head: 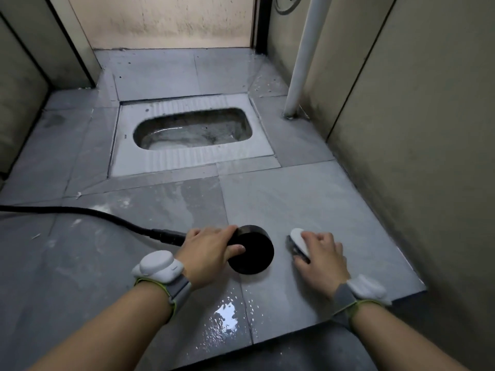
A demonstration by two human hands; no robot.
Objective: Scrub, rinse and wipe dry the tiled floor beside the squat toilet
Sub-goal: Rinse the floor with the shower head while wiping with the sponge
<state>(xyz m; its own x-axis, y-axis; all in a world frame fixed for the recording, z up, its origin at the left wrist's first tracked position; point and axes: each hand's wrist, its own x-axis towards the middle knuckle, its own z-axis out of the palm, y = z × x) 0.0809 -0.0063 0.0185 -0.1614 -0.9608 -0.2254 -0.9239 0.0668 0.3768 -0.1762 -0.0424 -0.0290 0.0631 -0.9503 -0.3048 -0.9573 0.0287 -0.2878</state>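
The person is low down over the floor (308, 199), just in front of the squat toilet (192, 132). The floor is made of big grey tiles.

The left hand (206, 253) grips a black shower head (251, 250). The fingers curl over its top and the thumb lies on its round face. A black hose (88, 214) runs from it across the tiles to the left edge of the view. No water can be seen coming out of it.

The right hand (318, 255) holds a small scrub brush (300, 243) with a white top. The fingers curl round it and press it down on the tile, just to the right of the shower head.

Parts of the floor are wet. There is a shiny puddle (225, 317) near the person, between the two arms. More wet streaks show on the tiles between the hands and the toilet. A few white specks, maybe soap, lie by the hose. The tile under the brush looks duller, so it may be less wet.

So the job looks to be in its early or middle part. Scrubbing seems to be going on now, with the shower head ready for rinsing. The floor is not dry yet, and no cloth for wiping is in view. Rinsing and wiping dry seem to be left to do.

A white pipe (300, 57) stands by the wall on the right.
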